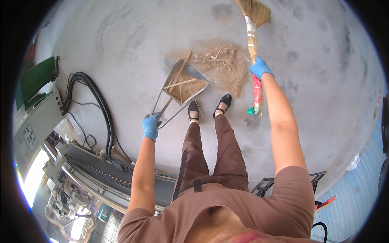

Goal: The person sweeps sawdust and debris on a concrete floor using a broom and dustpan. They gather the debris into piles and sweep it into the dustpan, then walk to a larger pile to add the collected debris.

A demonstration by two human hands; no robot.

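My left hand, in a blue glove, is closed on the handle of a grey metal dustpan. Sawdust and several thin wood strips lie in the pan, some sticking out past its rim. In its own blue glove, my right hand grips a straw broom around the handle, just above a red wrapped part with a green end. The broom's bristles point away from me, at the top of the view. Between the two tools a pile of sawdust and wood scraps spreads over the floor beside the pan.
My feet in black shoes stand close to the pile. A long machine with thick black hoses runs along the left and behind me. At the right are a blue corrugated wall and a crumpled white scrap on the grey floor.
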